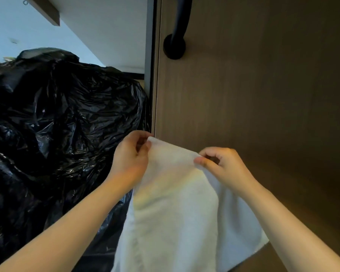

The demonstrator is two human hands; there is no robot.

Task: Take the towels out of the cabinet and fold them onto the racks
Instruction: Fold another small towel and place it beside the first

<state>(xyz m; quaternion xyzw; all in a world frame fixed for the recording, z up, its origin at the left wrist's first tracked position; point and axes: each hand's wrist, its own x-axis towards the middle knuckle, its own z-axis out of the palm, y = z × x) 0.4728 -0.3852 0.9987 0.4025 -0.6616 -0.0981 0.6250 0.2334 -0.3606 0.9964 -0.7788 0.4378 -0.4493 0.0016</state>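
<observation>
On the left, big black plastic bags (63,118) are filling the space beside the wooden door (253,95). The left hand (131,160) is pinching one top corner of the white towel (175,213), and the right hand (222,167) is pinching the other corner. The towel is hanging down between the arms, in front of the door. It is looking soft, light and limp, so holding it by the corners is probably keeping it flat for folding.

Reaching forward with both bare forearms. Pinching towel (175,203) top edge with left grip (131,156), thumb against curled fingers; pinching same edge with right grip (222,165), slightly lower, close beside the left.
</observation>
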